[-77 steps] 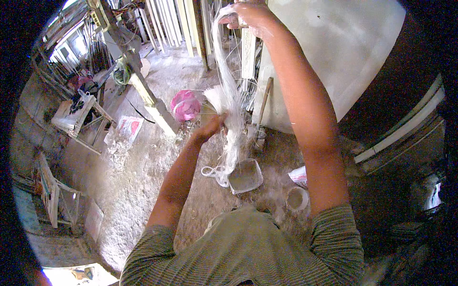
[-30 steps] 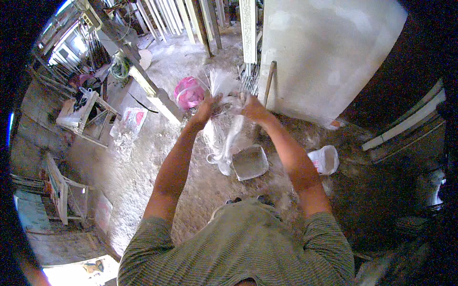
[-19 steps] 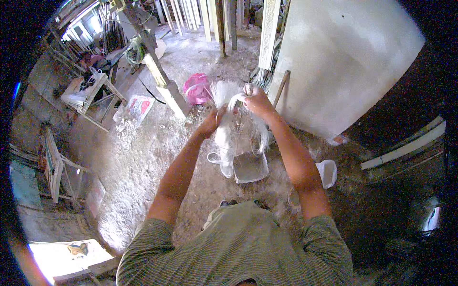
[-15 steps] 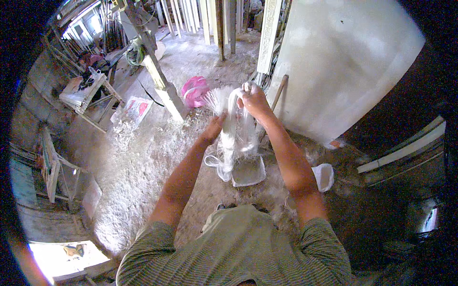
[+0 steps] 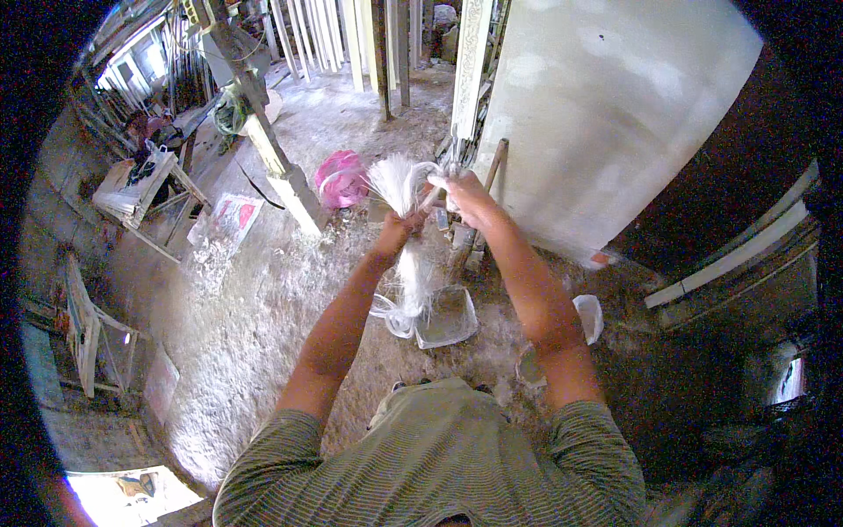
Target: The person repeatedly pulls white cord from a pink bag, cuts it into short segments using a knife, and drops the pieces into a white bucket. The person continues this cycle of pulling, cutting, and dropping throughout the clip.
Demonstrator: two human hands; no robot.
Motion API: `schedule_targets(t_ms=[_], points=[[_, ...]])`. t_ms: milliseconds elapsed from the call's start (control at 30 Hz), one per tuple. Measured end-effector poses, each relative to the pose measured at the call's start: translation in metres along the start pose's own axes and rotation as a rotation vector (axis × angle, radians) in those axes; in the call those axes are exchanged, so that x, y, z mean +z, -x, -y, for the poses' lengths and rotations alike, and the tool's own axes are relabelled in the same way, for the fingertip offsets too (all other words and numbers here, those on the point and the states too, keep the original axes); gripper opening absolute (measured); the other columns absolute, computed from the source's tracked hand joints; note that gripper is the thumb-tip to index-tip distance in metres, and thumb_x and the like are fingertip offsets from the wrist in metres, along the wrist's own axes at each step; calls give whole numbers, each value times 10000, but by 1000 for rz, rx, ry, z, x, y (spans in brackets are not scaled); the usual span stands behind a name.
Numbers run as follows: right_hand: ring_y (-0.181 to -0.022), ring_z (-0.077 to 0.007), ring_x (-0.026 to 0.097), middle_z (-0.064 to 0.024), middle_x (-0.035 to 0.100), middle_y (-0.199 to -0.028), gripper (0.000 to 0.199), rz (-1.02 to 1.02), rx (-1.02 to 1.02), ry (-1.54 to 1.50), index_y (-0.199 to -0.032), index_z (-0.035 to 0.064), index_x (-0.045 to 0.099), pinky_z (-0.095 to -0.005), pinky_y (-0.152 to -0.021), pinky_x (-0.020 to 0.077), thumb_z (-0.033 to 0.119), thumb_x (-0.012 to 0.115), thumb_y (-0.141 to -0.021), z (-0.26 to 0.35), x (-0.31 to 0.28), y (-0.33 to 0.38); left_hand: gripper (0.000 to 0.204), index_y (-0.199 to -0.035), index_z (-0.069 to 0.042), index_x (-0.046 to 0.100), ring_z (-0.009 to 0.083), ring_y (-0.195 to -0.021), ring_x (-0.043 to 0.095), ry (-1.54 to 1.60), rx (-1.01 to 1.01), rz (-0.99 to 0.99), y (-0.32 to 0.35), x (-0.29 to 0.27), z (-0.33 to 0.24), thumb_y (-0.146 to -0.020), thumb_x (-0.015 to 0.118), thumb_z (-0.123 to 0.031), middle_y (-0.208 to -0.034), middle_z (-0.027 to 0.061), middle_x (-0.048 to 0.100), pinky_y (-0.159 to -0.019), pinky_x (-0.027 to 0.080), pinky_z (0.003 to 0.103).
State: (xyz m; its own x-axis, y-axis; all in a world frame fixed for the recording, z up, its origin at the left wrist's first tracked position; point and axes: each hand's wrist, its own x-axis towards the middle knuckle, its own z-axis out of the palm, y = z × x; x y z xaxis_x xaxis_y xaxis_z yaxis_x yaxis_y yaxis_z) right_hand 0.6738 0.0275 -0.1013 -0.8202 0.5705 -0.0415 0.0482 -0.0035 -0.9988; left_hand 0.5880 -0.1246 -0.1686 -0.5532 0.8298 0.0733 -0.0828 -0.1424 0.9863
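My left hand (image 5: 401, 234) is wrapped round a bundle of white fibre strands (image 5: 395, 180). The strands fan out above my fist, and a long tail hangs below it toward the floor. To the right, my right hand (image 5: 467, 198) is closed on a drawn-out length of the same white strands, which runs across from the bundle. On the floor under the hanging tail lie a loose white coil (image 5: 397, 318) and a white-rimmed shallow tray (image 5: 446, 318). Some of the bundle is hidden behind my left fingers.
A pink plastic bag (image 5: 342, 179) lies beyond my hands. A post (image 5: 294, 189) stands at the left, near a printed sack (image 5: 226, 220). On the right, a large pale panel (image 5: 606, 114) leans beside a wooden handle (image 5: 497, 171); a white container (image 5: 588, 319) sits on the floor.
My left hand has closed round the bundle, and the strands above it are gathered tighter. The loop of strands under my right hand has been drawn in, and that hand has lowered slightly.
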Motion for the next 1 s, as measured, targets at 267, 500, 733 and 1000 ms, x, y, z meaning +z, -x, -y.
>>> schedule_targets(t_ms=[267, 500, 733, 1000], points=[[-834, -416, 611, -244, 617, -870, 346, -176, -310, 1229, -954, -40, 560, -485, -767, 488, 269, 627, -813, 57, -54, 89, 373, -829, -104, 529, 107, -446, 370, -126, -210, -119, -12, -14, 1, -921, 506, -465, -553, -4, 422, -420, 321, 287], [-722, -369, 654, -190, 654, -784, 165, -168, -392, 1443, -761, 36, 615, -469, -668, 524, 198, 585, -765, 12, -58, 56, 569, -630, 20, 554, 198, -503, 483, -635, -146, -88, -5, 24, -10, -894, 537, -484, -550, 84, 518, -523, 397, 397], [-788, -329, 658, -201, 656, -866, 262, -367, -168, 1546, -876, 10, 628, -463, -669, 521, 255, 574, -802, -24, -158, 49, 499, -746, 26, 586, 191, -473, 463, -617, -142, -80, -15, 15, 19, -895, 549, -448, -534, 90, 493, -491, 379, 398], [-785, -197, 635, -99, 646, -866, 302, 80, -52, 559, -977, 50, 591, -373, -649, 497, 285, 668, -803, -58, -142, 68, 399, -728, -103, 502, 146, -501, 494, -109, -193, -186, -17, 39, 14, -911, 525, -457, -607, 34, 534, -469, 389, 294]])
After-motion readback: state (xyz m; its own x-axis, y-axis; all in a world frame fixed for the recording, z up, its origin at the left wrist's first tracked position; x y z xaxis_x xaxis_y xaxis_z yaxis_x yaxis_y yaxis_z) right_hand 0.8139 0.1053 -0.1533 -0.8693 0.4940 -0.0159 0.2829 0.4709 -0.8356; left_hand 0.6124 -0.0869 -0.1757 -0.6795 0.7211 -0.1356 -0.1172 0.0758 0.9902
